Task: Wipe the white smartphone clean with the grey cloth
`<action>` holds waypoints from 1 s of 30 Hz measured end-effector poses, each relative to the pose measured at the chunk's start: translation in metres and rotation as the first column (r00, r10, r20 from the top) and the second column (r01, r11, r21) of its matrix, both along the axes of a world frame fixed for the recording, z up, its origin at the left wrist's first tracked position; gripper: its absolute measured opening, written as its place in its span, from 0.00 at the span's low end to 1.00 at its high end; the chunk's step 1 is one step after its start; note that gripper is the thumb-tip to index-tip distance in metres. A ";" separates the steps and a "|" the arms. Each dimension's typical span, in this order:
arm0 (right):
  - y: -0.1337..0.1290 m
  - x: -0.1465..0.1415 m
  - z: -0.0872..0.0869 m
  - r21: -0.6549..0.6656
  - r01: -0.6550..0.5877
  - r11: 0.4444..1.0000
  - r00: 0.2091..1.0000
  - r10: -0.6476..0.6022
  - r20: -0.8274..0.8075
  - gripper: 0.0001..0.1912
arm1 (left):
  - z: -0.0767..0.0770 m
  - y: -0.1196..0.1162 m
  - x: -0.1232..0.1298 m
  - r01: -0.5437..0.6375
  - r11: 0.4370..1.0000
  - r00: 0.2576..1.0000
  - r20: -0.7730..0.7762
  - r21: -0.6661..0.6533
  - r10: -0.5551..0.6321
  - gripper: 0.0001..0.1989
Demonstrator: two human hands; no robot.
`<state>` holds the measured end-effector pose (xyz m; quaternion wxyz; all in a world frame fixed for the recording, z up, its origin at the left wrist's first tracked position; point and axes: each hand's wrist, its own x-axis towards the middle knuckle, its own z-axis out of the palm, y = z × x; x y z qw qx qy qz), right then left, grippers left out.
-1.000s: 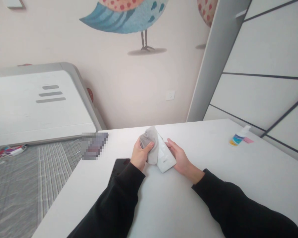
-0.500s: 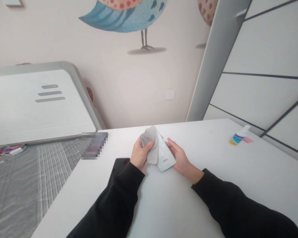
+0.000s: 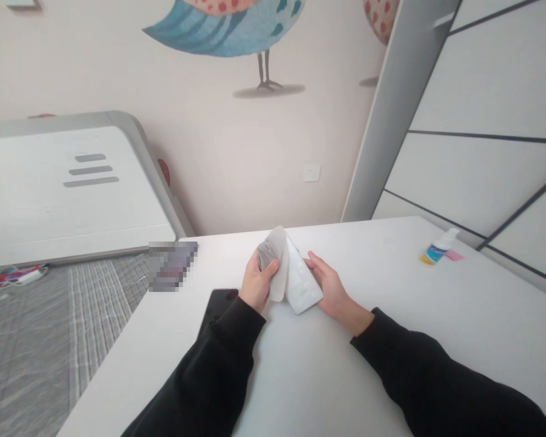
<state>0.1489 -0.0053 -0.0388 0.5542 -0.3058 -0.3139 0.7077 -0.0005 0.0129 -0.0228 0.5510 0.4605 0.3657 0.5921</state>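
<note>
Above the white table (image 3: 291, 376), my right hand (image 3: 331, 288) grips a white phone (image 3: 301, 285) along its right edge, back side up and tilted. My left hand (image 3: 256, 285) is closed round a grey cloth (image 3: 279, 276), its thumb pressed on top. The cloth lies against the phone's left side and covers part of it. Some fingers of both hands are hidden behind what they hold. By my left wrist lies a black phone (image 3: 216, 306), partly under my sleeve.
At the table's right stands a white bottle (image 3: 435, 249) with a blue and yellow label, beside a pink piece (image 3: 455, 255). A blurred-out dark item (image 3: 173, 267) lies at the left edge. Beyond is a bed with a white headboard (image 3: 50, 194); a wall socket (image 3: 312, 173) sits behind.
The cloth has shifted slightly up in my left hand. The white phone has turned a little, and the lettering on its back no longer shows. The right hand has barely moved.
</note>
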 end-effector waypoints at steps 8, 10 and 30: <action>-0.005 -0.004 0.002 0.022 0.001 1.000 0.998 -0.003 0.067 0.23 | -0.004 0.004 -0.008 -0.149 0.989 0.985 -0.092 -0.004 0.148 0.23; -0.006 -0.004 0.003 0.005 0.003 1.000 0.998 -0.003 0.067 0.23 | -0.005 0.005 -0.008 -0.169 0.986 0.983 -0.075 0.000 0.169 0.25; -0.009 -0.003 0.008 0.060 0.022 0.998 0.977 -0.034 0.212 0.18 | -0.008 0.006 -0.005 -0.150 0.988 0.988 0.019 -0.045 0.151 0.23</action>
